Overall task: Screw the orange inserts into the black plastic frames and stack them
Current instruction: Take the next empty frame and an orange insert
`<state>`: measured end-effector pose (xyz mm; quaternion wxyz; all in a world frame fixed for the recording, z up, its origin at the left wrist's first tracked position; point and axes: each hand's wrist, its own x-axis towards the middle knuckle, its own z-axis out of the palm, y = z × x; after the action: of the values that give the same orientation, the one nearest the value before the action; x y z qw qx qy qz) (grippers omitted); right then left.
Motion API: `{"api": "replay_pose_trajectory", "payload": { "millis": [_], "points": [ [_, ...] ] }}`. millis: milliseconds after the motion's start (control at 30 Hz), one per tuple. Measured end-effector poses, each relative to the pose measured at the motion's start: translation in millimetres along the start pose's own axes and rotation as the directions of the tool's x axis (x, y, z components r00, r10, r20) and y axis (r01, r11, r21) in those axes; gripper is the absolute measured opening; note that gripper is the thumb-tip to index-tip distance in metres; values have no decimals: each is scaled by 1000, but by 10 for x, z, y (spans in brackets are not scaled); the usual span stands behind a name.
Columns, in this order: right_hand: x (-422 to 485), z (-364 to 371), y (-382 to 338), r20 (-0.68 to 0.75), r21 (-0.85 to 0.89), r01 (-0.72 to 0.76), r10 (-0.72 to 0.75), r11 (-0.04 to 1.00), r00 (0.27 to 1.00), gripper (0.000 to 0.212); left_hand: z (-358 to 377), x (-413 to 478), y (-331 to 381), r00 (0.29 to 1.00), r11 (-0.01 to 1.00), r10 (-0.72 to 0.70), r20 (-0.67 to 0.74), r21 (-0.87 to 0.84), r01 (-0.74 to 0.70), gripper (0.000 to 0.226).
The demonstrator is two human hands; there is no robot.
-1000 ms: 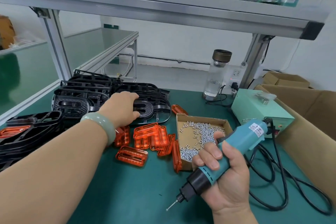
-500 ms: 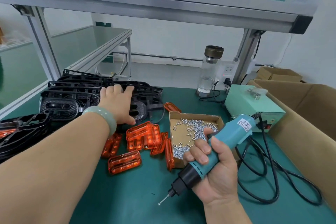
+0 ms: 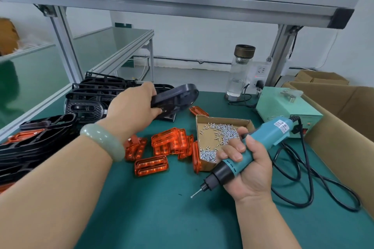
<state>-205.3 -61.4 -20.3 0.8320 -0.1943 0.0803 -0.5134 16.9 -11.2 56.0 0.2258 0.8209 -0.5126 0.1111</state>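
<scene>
A black frame (image 3: 178, 97) is gripped by the left hand (image 3: 133, 107) at its near end, with the thumb curled over the lower edge and the fingers closed round the top. The frame is held tilted, its rounded far end raised above the green table mat (image 3: 162, 208). It is held just to the right of the pile of black frames (image 3: 91, 97) at the back left of the table. A pale green bracelet (image 3: 103, 139) is worn on the left wrist.

A teal screwdriver (image 3: 261, 139) is clasped in the right hand (image 3: 249, 168), all the fingers being wrapped round its body. Its bit is pointed down and to the left, close above the mat but not touching it. A black cable (image 3: 303, 178) is run in loops from the tool's back end towards a light green power box (image 3: 283, 111).

The orange inserts (image 3: 170, 143) are scattered on the mat between the two arms, several overlapping and one lying flat nearer the camera. A cardboard tray (image 3: 220, 122) of small silver screws (image 3: 218, 135) is set just to their right, partly hidden by the right hand. At the far left a stack of frames (image 3: 30, 141) with orange showing inside them is seen. A glass bottle (image 3: 240, 70) is stood behind the tray, and a cardboard box (image 3: 344, 117) is placed along the right edge
</scene>
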Motion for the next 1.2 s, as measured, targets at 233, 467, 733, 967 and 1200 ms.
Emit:
{"api": "replay_pose_trajectory", "payload": {
  "millis": [233, 467, 733, 967, 1200],
  "points": [
    [-13, -46, -80, 3, 32, 27, -27, 999, 1000, 9, -74, -737, 33, 987, 949, -107, -117, -309, 66, 31],
    [-57, -74, -135, 23, 103, 15, -17, 995, 1000, 10, -49, -1373, 40, 992, 912, -60, -110, -410, 9, 10],
    [-118, -110, -253, 189, 260, 8, -59, 966, 980, 50, -73, -1913, -9, 962, 925, 238, -133, -273, -266, 26],
    [-104, -89, -251, 179, 265, 17, -66, 964, 982, 51, 29, -2177, -73, 931, 902, 357, -78, -231, -365, 23],
    [-112, -66, -200, 143, 239, 14, -50, 971, 988, 45, 82, -1981, 57, 925, 925, 351, 145, -207, -318, 17]
  ]
}}
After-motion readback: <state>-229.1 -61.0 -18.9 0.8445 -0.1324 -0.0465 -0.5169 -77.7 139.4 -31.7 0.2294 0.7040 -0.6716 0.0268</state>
